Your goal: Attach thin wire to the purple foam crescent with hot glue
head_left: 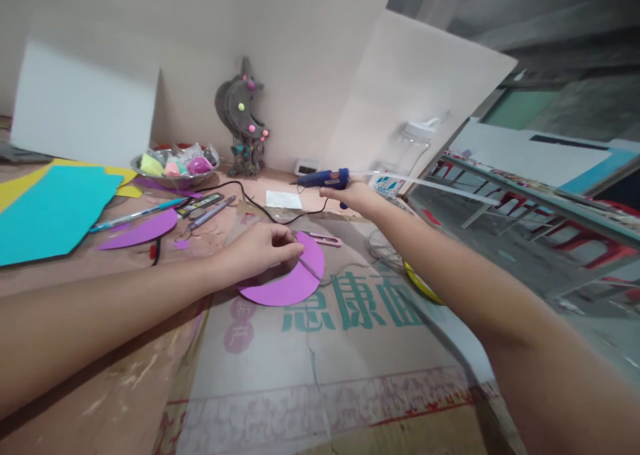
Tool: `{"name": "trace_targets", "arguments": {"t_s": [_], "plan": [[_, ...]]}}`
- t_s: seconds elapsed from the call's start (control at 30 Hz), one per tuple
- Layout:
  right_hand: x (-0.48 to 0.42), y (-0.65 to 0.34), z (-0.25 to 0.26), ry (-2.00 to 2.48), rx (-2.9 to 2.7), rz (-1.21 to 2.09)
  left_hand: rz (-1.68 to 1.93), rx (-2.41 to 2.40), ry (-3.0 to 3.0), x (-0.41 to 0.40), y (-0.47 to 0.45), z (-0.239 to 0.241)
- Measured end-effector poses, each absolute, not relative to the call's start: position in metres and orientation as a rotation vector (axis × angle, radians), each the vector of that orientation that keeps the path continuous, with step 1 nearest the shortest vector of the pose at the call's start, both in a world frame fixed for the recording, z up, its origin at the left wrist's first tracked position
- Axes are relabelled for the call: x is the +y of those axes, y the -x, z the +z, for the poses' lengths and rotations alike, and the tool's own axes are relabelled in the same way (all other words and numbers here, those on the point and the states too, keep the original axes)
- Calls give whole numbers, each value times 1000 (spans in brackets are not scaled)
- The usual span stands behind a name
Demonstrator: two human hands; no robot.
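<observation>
My left hand (260,249) is closed in a pinch on the edge of a purple foam crescent piece (290,283) that lies on a flattened cardboard sheet (350,361). My right hand (350,193) reaches farther back and grips a blue glue gun (323,178). A clear glue stick (425,183) juts out of the gun's rear to the right. The gun's black cord (250,198) runs left across the table. A pink utility knife (325,239) lies just behind the purple piece.
A metal bowl of coloured pom-poms (175,165) and a grey moon decoration (243,115) stand at the back. Teal foam sheet (50,211), yellow sheet, another purple cut-out (143,230), pens and a cutter lie at the left. A plastic bottle (407,155) stands right, by the table edge.
</observation>
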State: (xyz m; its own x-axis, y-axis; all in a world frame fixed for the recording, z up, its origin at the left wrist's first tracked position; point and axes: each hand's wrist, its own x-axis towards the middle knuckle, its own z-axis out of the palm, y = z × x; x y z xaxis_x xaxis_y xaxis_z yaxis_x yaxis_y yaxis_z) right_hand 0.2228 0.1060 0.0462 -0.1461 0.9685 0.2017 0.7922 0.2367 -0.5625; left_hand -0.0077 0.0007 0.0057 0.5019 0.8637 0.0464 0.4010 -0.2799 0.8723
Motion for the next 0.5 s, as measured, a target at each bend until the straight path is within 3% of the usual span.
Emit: {"name": "trace_targets", "arguments": {"t_s": [0.27, 0.5], "plan": [[135, -194, 13, 1631, -2019, 625, 680, 1003, -1880, 2, 7, 7], [112, -217, 22, 1761, -2159, 258, 666, 1036, -1882, 2, 7, 7]]}}
